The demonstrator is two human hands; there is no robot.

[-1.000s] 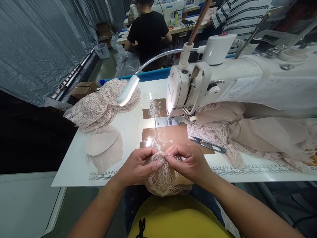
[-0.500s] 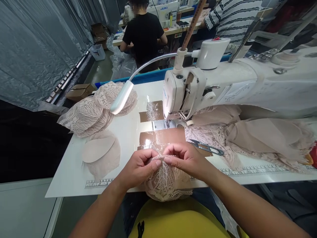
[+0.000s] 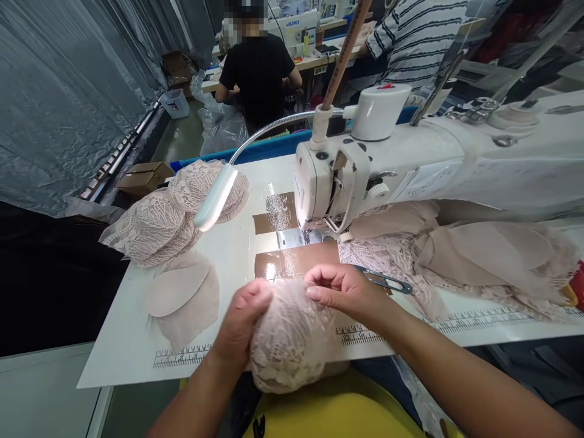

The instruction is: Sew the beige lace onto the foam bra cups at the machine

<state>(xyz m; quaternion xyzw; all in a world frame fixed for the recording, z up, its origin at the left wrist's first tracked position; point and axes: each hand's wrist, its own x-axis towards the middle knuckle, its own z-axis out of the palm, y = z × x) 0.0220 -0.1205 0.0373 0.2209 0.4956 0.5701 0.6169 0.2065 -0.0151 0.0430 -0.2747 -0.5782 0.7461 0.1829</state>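
A pale pink lace cup, domed and slightly blurred, hangs between my hands at the table's front edge. My left hand grips its left side, thumb on top. On its upper right edge, my right hand pinches the lace between thumb and fingers. Just beyond my right hand lie thread snips, partly covered by it. The sewing machine's needle area is lit ahead of the cup, with brown tape on the table in front of it.
Stacked lace cups lie at the left, behind a smooth pad on mesh fabric. A lamp arches over the table. Lace and mesh pieces spread under the machine arm. A person in black sits beyond.
My left hand has moved left and lower, from pinching at the lace's top to holding its side. The cup has opened out and turned. The whole view has shifted slightly.
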